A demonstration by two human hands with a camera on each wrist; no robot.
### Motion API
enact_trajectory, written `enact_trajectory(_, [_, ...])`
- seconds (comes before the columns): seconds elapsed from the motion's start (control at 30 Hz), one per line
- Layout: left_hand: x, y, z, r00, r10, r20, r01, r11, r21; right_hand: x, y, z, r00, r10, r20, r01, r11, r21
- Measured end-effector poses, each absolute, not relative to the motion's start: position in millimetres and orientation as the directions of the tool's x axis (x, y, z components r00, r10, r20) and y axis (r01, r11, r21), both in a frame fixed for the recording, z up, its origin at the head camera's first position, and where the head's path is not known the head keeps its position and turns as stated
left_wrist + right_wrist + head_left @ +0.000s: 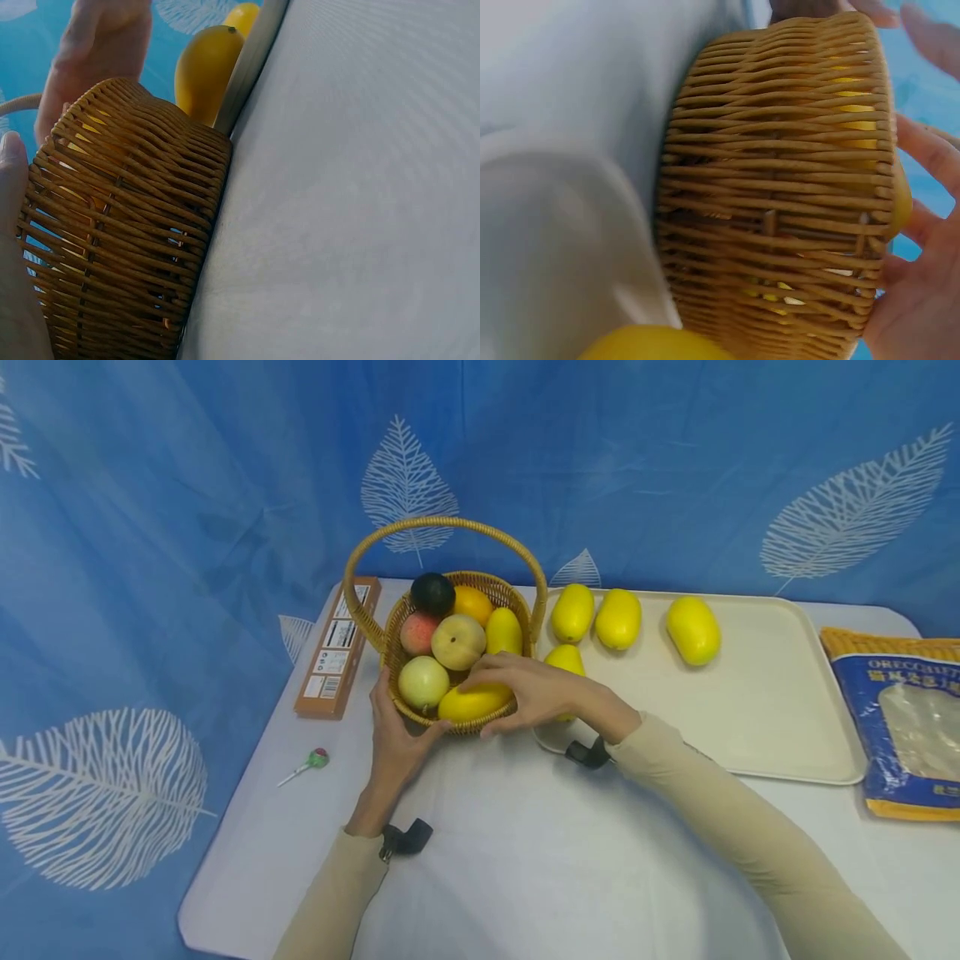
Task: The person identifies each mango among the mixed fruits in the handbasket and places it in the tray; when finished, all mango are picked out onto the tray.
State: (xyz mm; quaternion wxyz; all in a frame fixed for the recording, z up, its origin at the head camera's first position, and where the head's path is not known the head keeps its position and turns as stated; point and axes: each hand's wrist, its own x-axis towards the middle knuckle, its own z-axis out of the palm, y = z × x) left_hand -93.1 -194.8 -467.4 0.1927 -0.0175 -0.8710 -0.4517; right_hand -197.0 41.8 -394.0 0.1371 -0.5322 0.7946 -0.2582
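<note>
A wicker basket (495,583) with a tall arched handle holds several fruits. At its left front, my left hand (397,743) holds the outer wall, with the thumb along the front rim. My right hand (528,689) reaches over the right front rim, its fingers curved over a yellow mango (474,702) that lies at the front of the basket. Around it sit a pale green apple (423,682), a beige round fruit (458,642), a peach (418,633), a dark green fruit (432,594), an orange (472,603) and another mango (504,633). Weave hides much of the contents in both wrist views.
A cream tray (780,693) right of the basket carries several yellow mangoes (693,630), one partly behind my right hand. An orecchiette bag (907,718) lies beyond it. Left of the basket are a long brown box (337,647) and a lollipop (317,758).
</note>
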Motion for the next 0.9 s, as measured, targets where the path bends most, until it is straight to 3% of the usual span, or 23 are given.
enact_trajectory(0.2, [-93.0,-194.2,-470.6,-0.922,-0.15,0.357,0.206,0.592,0.779,-199.0,42.4,-391.3,-0.38,-0.917,0.121,-0.738,0.222,-0.638])
enact_trajectory(0.5, [-94.3,-194.7,-470.0,-0.918,-0.141,0.37,0.22,0.597,0.772,-193.9,54.9,-383.7,-0.421,-0.866,0.269,-0.738,0.154,-0.657])
enact_trajectory(0.73, [-93.6,-195.7,-469.4,-0.92,-0.149,0.363,0.212,0.59,0.779,-183.7,67.4,-377.1,-0.461,-0.854,0.242,-0.725,0.206,-0.657])
enact_trajectory(0.9, [-94.0,-195.3,-470.5,-0.918,-0.149,0.368,0.214,0.594,0.775,-181.3,71.9,-375.9,-0.442,-0.874,0.203,-0.67,0.171,-0.722])
